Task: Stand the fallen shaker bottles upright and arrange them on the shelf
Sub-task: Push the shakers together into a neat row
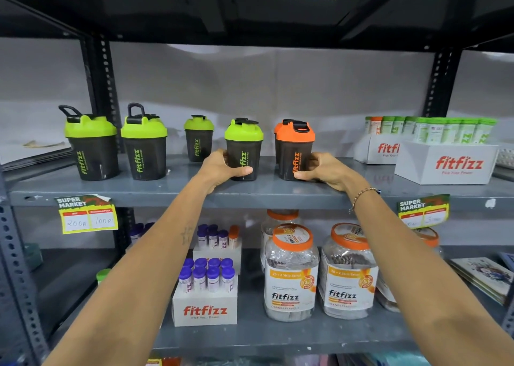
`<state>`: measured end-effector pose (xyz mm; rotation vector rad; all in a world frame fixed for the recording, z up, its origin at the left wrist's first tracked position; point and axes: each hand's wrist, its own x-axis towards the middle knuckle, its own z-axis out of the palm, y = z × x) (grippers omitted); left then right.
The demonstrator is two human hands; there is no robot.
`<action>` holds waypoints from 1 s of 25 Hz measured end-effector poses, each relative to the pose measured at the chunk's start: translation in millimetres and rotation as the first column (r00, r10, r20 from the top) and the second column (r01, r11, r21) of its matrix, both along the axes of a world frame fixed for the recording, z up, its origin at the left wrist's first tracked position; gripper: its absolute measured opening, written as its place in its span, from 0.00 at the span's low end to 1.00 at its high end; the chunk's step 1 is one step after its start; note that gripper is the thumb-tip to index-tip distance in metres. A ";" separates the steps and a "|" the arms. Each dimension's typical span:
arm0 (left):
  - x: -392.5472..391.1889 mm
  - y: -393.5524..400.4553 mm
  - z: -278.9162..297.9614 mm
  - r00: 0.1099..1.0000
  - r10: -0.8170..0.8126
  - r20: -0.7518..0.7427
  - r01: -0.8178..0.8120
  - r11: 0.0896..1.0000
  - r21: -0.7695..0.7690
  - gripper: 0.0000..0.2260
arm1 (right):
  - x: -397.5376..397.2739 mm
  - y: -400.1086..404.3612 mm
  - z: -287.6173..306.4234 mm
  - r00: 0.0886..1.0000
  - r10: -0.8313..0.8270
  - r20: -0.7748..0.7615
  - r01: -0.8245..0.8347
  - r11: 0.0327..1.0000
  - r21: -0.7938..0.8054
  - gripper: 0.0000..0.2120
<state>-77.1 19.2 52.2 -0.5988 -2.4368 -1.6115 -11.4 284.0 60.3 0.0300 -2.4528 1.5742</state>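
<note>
Several black shaker bottles stand upright on the grey shelf (178, 191). My left hand (221, 168) grips the base of a green-lidded shaker (244, 145) at the middle. My right hand (324, 170) grips the base of an orange-lidded shaker (296, 145) just to its right. A second orange lid peeks out behind that one. Two larger green-lidded shakers with loop handles (91, 143) (144, 143) stand at the left. Farther back stands a smaller green-lidded shaker (198, 138). None lies on its side.
White fitfizz boxes (445, 162) with green-capped tubes fill the shelf's right end. Price tags (87, 215) hang on the shelf's front edge. The shelf below holds orange-lidded jars (290, 271) and boxes of purple-capped tubes (205, 290). Black uprights (101, 87) frame the bay.
</note>
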 end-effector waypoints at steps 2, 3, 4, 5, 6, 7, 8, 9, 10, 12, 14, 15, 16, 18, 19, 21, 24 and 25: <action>1.0 -0.1 0.4 1.000 0.001 -0.005 -0.001 1.000 0.003 0.28 | 6.9 -3.0 3.3 0.999 0.021 0.031 -0.021 1.000 0.012 0.32; 1.1 -0.4 1.0 1.000 0.006 -0.008 -0.006 1.000 -0.008 0.28 | 12.6 -5.1 4.9 0.999 0.018 0.046 -0.020 0.999 0.048 0.33; 1.2 -1.2 1.3 1.000 0.016 -0.014 -0.016 0.999 -0.027 0.30 | 19.5 -7.3 6.4 0.999 -0.027 0.038 0.023 0.993 0.113 0.36; 1.5 -3.6 1.8 0.999 0.031 -0.020 -0.032 0.998 -0.049 0.33 | 27.0 -9.7 7.6 0.993 -0.120 -0.012 0.120 0.975 0.185 0.39; 2.7 -6.5 2.0 0.998 0.052 -0.024 -0.053 0.997 -0.064 0.36 | 34.8 -12.1 7.7 0.969 -0.222 -0.110 0.242 0.942 0.231 0.38; 5.0 -10.0 2.1 0.997 0.078 -0.026 -0.080 0.995 -0.064 0.39 | 42.9 -16.5 7.2 0.928 -0.288 -0.237 0.344 0.906 0.248 0.33; 8.7 -14.1 2.5 0.993 0.114 -0.040 -0.116 0.992 -0.049 0.39 | 50.3 -25.0 7.5 0.882 -0.309 -0.356 0.408 0.878 0.250 0.26; 13.2 -20.1 3.4 0.984 0.161 -0.073 -0.163 0.987 -0.015 0.36 | 56.1 -37.6 8.8 0.847 -0.293 -0.442 0.429 0.870 0.245 0.20; 18.0 -27.8 4.6 0.968 0.217 -0.124 -0.213 0.976 0.041 0.30 | 59.5 -53.8 10.4 0.830 -0.253 -0.498 0.411 0.880 0.239 0.15; 26.9 -48.0 10.0 0.916 0.330 -0.227 -0.294 0.939 0.181 0.16 | 58.1 -93.2 14.2 0.830 -0.125 -0.544 0.312 0.912 0.267 0.09; 34.1 -75.4 18.7 0.886 0.369 -0.281 -0.297 0.917 0.265 0.09 | 46.7 -137.6 15.2 0.850 -0.027 -0.527 0.214 0.930 0.299 0.06; 35.5 -89.7 22.5 0.887 0.362 -0.288 -0.280 0.916 0.288 0.07 | 39.2 -157.4 14.8 0.858 -0.002 -0.513 0.180 0.938 0.297 0.06; 35.6 -106.4 25.1 0.886 0.358 -0.295 -0.269 0.915 0.300 0.07 | 29.5 -176.9 13.4 0.868 0.014 -0.496 0.149 0.946 0.287 0.05; 30.7 -151.6 27.5 0.869 0.383 -0.312 -0.280 0.902 0.328 0.06 | 8.4 -220.0 11.3 0.900 0.051 -0.433 0.075 0.961 0.268 0.07; 26.0 -172.9 26.1 0.858 0.408 -0.314 -0.288 0.886 0.364 0.06 | -0.8 -237.5 11.5 0.917 0.069 -0.393 0.038 0.965 0.258 0.10; 14.1 -218.9 19.1 0.792 0.530 -0.304 -0.366 0.810 0.458 0.06 | -19.6 -270.7 12.4 0.948 0.095 -0.304 -0.029 0.976 0.214 0.22; -12.8 -273.1 8.8 0.713 0.640 -0.287 -0.486 0.746 0.456 0.20 | -45.6 -301.5 12.7 0.980 0.072 -0.186 -0.042 0.987 0.156 0.42; -22.0 -282.5 6.3 0.779 0.582 -0.233 -0.476 0.791 0.385 0.26 | -53.1 -305.9 12.6 0.988 0.069 -0.139 -0.049 0.988 0.143 0.47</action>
